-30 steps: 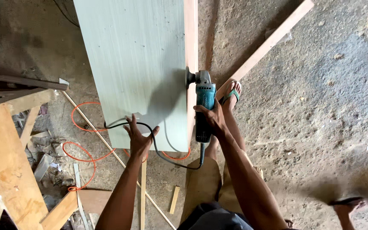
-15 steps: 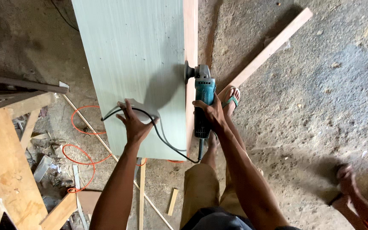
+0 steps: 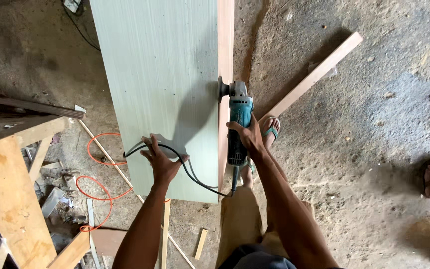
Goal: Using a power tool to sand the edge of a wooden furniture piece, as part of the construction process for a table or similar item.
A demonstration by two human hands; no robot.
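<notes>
Grinder (image 3: 238, 122) clasped in right hand (image 3: 249, 139), disc against panel (image 3: 160, 84) edge.

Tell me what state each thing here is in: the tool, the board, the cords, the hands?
Angle grinder: held sideways, disc against the board's wooden edge.
Right hand: gripped around the grinder body.
Left hand: flat on the board, pinning the black cord.
Pale green board: lying flat, raised off the floor.
Black cord: looped loose across the board.
Orange cable: coiled on the floor.
Long wooden batten: lying on the floor.
</notes>
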